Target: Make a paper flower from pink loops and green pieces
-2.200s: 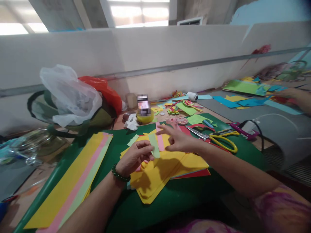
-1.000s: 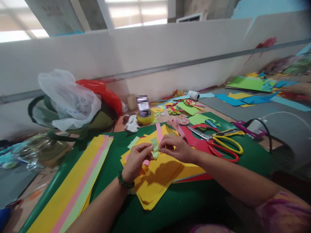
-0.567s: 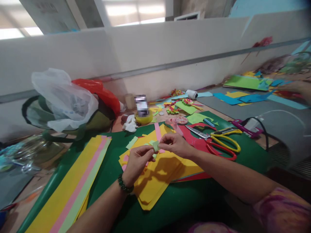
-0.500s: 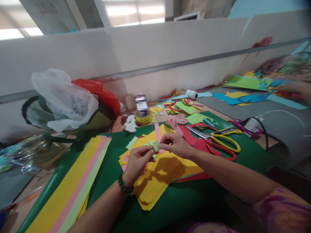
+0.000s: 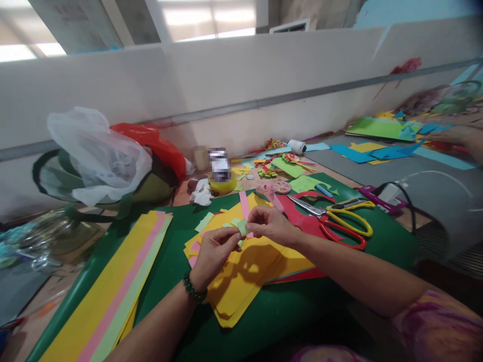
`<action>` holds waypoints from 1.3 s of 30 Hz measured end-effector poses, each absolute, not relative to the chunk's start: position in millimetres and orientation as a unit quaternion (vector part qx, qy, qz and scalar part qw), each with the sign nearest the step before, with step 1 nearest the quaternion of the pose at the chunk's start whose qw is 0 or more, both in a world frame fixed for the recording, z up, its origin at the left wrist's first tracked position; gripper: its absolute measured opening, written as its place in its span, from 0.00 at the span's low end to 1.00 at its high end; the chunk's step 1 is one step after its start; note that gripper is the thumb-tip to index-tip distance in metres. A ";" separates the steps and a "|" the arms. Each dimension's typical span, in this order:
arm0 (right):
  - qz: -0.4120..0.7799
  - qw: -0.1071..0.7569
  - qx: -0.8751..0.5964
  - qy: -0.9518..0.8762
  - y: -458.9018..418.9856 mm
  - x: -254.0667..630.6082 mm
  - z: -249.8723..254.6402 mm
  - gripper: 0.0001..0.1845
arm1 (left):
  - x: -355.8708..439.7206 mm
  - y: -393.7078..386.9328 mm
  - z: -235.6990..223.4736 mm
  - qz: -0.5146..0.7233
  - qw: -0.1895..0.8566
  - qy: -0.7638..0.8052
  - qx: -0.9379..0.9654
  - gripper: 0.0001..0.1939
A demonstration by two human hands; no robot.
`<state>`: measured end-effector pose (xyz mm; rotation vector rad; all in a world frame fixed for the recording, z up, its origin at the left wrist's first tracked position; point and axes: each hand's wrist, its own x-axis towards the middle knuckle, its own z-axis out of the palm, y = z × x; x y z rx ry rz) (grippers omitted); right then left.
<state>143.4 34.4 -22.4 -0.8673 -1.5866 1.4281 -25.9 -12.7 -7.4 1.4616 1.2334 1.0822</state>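
A small piece of light green paper [image 5: 242, 227] is pinched between my two hands, above a stack of yellow paper [image 5: 237, 291]. My left hand [image 5: 215, 249], with a dark beaded bracelet at the wrist, grips its lower left side between thumb and fingers. At its right edge, the fingertips of my right hand [image 5: 269, 225] are closed on the same piece. Pink and green paper scraps lie partly hidden under my left hand. Right of my hands, red-handled and yellow-handled scissors [image 5: 330, 218] rest on red paper [image 5: 302, 219].
Long yellow, pink and green paper strips [image 5: 109, 286] lie on the green mat [image 5: 158, 266] at left. A bag with white plastic [image 5: 101, 161] stands behind them. A purple tool [image 5: 385, 198] and thread spool [image 5: 297, 147] lie farther back. Another person's hand [image 5: 462, 136] shows at far right.
Almost nothing differs. Both hands keep hold of the green paper in the same place, and the view has shifted very slightly.
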 end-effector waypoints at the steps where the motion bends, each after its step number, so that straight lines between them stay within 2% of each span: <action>1: 0.566 0.410 -0.343 -0.628 34.5 143.3 -22.5 0.10 | -26.1 -12.4 -8.1 0.439 0.454 0.499 0.594 0.11; 6: 0.547 0.439 -0.343 -0.625 35.1 143.1 -23.6 0.15 | -26.0 -11.7 -10.8 0.432 0.455 0.494 0.602 0.11; 10: 0.556 0.428 -0.343 -0.624 34.8 144.0 -23.1 0.18 | -24.6 -12.8 -9.1 0.417 0.458 0.488 0.614 0.12; 18: 0.555 0.430 -0.332 -0.630 32.8 143.7 -22.4 0.18 | -25.9 -13.7 -7.5 0.395 0.467 0.482 0.628 0.11; 24: 0.473 0.462 -0.322 -0.677 25.3 136.7 -27.2 0.16 | -25.2 -14.5 -14.0 0.388 0.424 0.514 0.636 0.14; 39: 0.298 0.529 -0.223 -0.763 22.3 131.4 -40.9 0.17 | -23.1 -12.3 -19.1 0.375 0.434 0.479 0.664 0.13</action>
